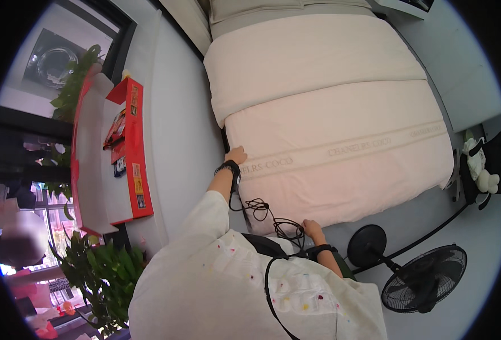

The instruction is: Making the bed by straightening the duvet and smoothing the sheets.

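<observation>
At nine o'clock, a red box [132,137] sits on the white windowsill [185,141], a narrow dark gap short of the pink quilt [341,119]. The left hand [236,155], fingers curled, touches the quilt's nine o'clock edge; I cannot tell whether it grips. Black cord [287,228] loops beside the right hand [313,230], curled at the six o'clock edge, its grip unclear. Grey floor [340,231] leaves room before the fan [426,279], at four o'clock.

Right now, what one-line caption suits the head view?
Left hand and right hand at the edges of a pale-pink fabric quilt, black round-caged fan nearby.
</observation>
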Action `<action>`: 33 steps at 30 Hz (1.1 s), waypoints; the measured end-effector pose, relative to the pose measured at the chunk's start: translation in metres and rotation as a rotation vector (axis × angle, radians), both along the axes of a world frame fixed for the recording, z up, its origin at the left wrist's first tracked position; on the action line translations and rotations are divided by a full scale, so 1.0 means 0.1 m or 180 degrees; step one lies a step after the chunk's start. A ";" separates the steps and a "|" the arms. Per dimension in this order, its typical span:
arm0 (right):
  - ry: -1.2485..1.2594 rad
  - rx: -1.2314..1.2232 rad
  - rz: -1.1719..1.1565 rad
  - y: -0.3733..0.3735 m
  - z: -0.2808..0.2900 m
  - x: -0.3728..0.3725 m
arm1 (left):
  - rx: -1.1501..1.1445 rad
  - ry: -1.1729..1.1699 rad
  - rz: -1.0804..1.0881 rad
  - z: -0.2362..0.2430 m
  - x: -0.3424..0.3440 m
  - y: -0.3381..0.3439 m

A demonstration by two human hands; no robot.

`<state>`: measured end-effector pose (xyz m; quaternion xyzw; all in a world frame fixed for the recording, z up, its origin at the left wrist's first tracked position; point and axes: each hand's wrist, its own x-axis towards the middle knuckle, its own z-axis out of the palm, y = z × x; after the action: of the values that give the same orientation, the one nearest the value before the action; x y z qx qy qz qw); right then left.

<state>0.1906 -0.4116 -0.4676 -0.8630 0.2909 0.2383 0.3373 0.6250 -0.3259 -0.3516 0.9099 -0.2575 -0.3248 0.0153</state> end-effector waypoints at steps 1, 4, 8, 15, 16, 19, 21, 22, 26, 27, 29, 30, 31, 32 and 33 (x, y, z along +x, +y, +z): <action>0.0020 -0.0385 0.0255 -0.06 -0.04 0.09 | -0.0112 -0.0022 0.0122 -0.07 0.21 -0.11; -0.0010 -0.1029 0.1363 -0.24 -0.16 0.27 | -0.0321 0.0089 0.0142 -0.59 0.83 -0.23; -0.0030 -0.0910 0.1105 -0.21 -0.04 1.02 | -0.0682 0.0227 0.1766 -1.63 1.91 0.54; 0.0670 0.0602 -0.0788 -0.96 -0.16 2.75 | -0.1373 0.2545 0.4292 -2.79 2.39 0.00; 0.0025 0.0699 -0.1334 -1.01 -0.26 3.35 | -0.2238 0.2598 0.4704 -2.79 2.75 0.09; -0.0660 0.2336 -0.3493 -1.34 -0.59 4.54 | -0.2833 0.2902 0.5515 -2.82 2.94 -0.03; -0.1027 0.3089 -0.4287 -1.58 -0.56 5.27 | -0.3129 0.3026 0.6085 -2.69 3.06 -0.11; -0.1303 0.3449 -0.4306 -1.76 -0.72 5.39 | -0.3085 0.3113 0.6079 -2.66 3.06 -0.21; -0.1753 0.3884 -0.4764 -1.98 -0.69 5.93 | -0.4399 0.3088 0.5841 -2.44 2.87 -0.09; -0.1694 0.4061 -0.4951 -1.97 -0.67 5.89 | -0.4359 0.3237 0.5996 -2.38 2.76 -0.02; -0.1669 0.3852 -0.5029 -1.94 -0.68 5.68 | -0.4322 0.3498 0.6092 -2.35 2.62 -0.06; -0.1545 0.3749 -0.5057 -1.83 -0.66 5.62 | -0.3977 0.3199 0.6190 -2.44 2.52 0.05; -0.1529 0.3794 -0.5020 -1.77 -0.63 5.64 | -0.3646 0.2897 0.6263 -2.58 2.49 0.17; -0.1207 0.3643 -0.4835 -1.74 -0.59 5.67 | -0.3707 0.2822 0.6274 -2.75 2.48 0.29; -0.0907 0.3492 -0.4642 -1.68 -0.59 5.69 | -0.3243 0.2709 0.6164 -2.98 2.48 0.43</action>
<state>0.7597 -0.5795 -0.5268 -0.2067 0.5645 -0.0371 0.7983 0.8734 -0.2827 -0.6491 0.4330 0.4677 -0.3152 0.7032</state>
